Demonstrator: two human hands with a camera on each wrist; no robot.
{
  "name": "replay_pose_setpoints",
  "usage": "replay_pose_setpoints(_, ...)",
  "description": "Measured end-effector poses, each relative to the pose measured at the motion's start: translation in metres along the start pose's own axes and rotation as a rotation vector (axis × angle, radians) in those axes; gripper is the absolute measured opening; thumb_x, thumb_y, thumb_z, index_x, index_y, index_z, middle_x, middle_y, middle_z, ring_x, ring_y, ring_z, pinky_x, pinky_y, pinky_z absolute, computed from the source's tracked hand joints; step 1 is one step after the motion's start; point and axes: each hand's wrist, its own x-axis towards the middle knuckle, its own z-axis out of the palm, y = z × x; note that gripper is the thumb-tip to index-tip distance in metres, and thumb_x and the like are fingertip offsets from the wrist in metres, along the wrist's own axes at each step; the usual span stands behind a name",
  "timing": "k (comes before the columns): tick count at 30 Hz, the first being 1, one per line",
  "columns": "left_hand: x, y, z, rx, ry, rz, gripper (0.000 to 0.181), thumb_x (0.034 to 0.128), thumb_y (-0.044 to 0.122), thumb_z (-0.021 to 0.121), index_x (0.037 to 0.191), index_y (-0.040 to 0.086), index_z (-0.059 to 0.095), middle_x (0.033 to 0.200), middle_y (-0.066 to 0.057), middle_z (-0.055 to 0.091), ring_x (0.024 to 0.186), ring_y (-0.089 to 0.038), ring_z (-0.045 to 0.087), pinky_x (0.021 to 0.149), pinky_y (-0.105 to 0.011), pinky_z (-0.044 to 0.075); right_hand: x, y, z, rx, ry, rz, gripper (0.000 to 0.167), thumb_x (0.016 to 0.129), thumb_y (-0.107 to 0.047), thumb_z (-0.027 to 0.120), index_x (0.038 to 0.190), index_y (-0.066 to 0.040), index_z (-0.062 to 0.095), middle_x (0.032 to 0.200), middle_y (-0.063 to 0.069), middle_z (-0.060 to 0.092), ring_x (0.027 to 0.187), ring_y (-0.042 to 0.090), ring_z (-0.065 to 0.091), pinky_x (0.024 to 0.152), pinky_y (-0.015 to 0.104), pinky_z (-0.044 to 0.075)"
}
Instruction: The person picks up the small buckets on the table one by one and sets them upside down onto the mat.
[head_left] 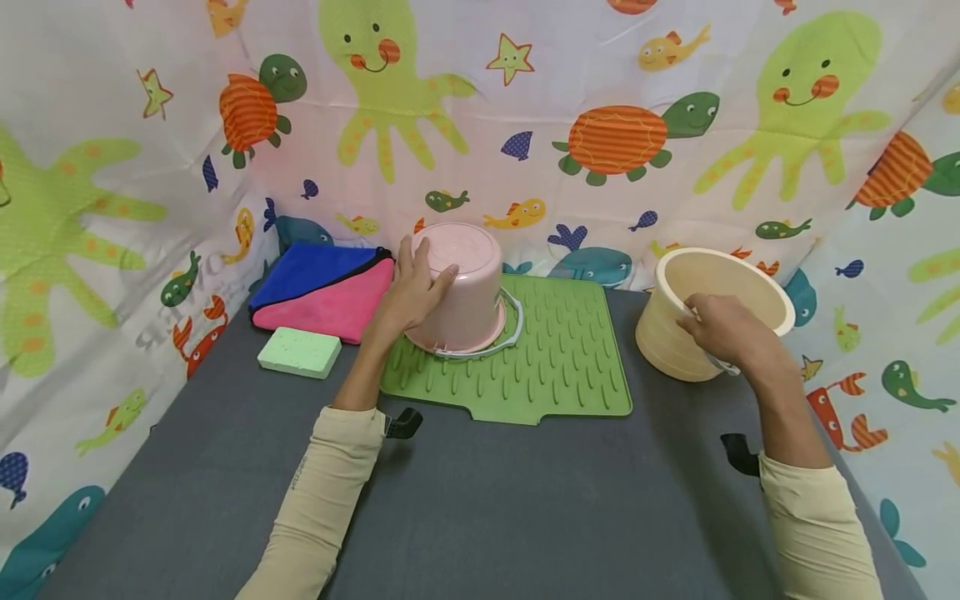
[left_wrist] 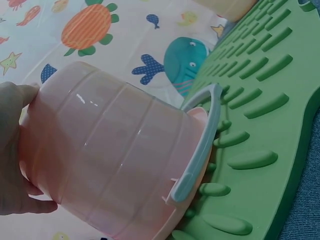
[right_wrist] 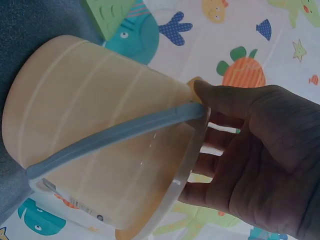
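A pink bucket (head_left: 468, 287) stands upside down on a green drying mat (head_left: 555, 333), its grey handle lying round the rim on the mat. My left hand (head_left: 412, 287) holds it by the upturned base, fingers and thumb spread about the base's edge, as the left wrist view shows (left_wrist: 15, 150). On the right, a cream bucket (head_left: 660, 333) has its mouth upward, beside the mat. Its near rim is gripped by my right hand (head_left: 727, 329); in the right wrist view the thumb (right_wrist: 220, 100) is outside and the fingers reach inside. The grey handle (right_wrist: 120, 132) hangs down its side.
A pale green sponge (head_left: 300, 352) lies left of the mat. Behind it are a folded blue and pink cloth (head_left: 322, 287) with black edging. A curtain (head_left: 480, 100) printed with sea animals rises behind the dark grey table (head_left: 525, 508) and along both sides.
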Motion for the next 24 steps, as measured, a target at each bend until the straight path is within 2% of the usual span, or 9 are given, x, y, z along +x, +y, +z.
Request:
replay_pose_setpoints(3,0.001,0.001,0.0,-0.007,0.0,0.0,0.094,0.1046,0.068,0.037,0.17,0.013,-0.001,0.176,-0.013,-0.021,0.164,-0.042,-0.007,0.128,-0.067,0.02,0.0,0.002,0.002,0.027,-0.022,0.001,0.024,0.104,-0.012,0.059,0.115,0.01,0.061,0.08,0.015,0.059,0.072,0.025,0.057,0.06,0.034,0.045)
replay_pose_setpoints(7,0.001,0.001,0.001,-0.015,0.002,0.001,0.093,0.1051,0.067,0.038,0.17,0.012,-0.001,0.175,-0.014,-0.021,0.164,-0.042,-0.007,0.128,-0.068,0.02,-0.001,0.002,0.004,0.027,-0.014,-0.03,0.02,0.104,-0.01,0.059,0.112,0.008,0.061,0.079,0.013,0.057,0.072,0.023,0.056,0.061,0.033,0.043)
replay_pose_setpoints(15,0.001,0.002,0.0,-0.009,0.006,-0.003,0.093,0.1055,0.066,0.038,0.17,0.011,-0.001,0.175,-0.014,-0.02,0.164,-0.042,-0.007,0.128,-0.066,0.021,-0.007,-0.004,0.002,0.024,-0.011,-0.164,0.015,0.103,-0.012,0.065,0.102,0.004,0.064,0.076,0.006,0.056,0.072,0.019,0.054,0.065,0.032,0.041)
replay_pose_setpoints(19,0.001,0.003,0.0,-0.014,-0.008,-0.009,0.093,0.1047,0.067,0.038,0.17,0.012,-0.001,0.176,-0.013,-0.021,0.164,-0.041,-0.007,0.128,-0.065,0.022,-0.011,-0.006,0.001,0.043,-0.04,-0.188,0.017,0.102,-0.013,0.066,0.105,0.003,0.067,0.08,0.006,0.063,0.076,0.018,0.058,0.068,0.033,0.046)
replay_pose_setpoints(24,-0.001,0.003,0.0,-0.016,-0.008,-0.01,0.093,0.1053,0.066,0.038,0.17,0.012,-0.001,0.175,-0.014,-0.02,0.164,-0.042,-0.007,0.128,-0.066,0.021,-0.015,-0.005,-0.001,0.069,-0.038,-0.196,0.032,0.104,-0.02,0.066,0.125,0.004,0.065,0.098,0.015,0.074,0.087,0.025,0.069,0.075,0.043,0.057)
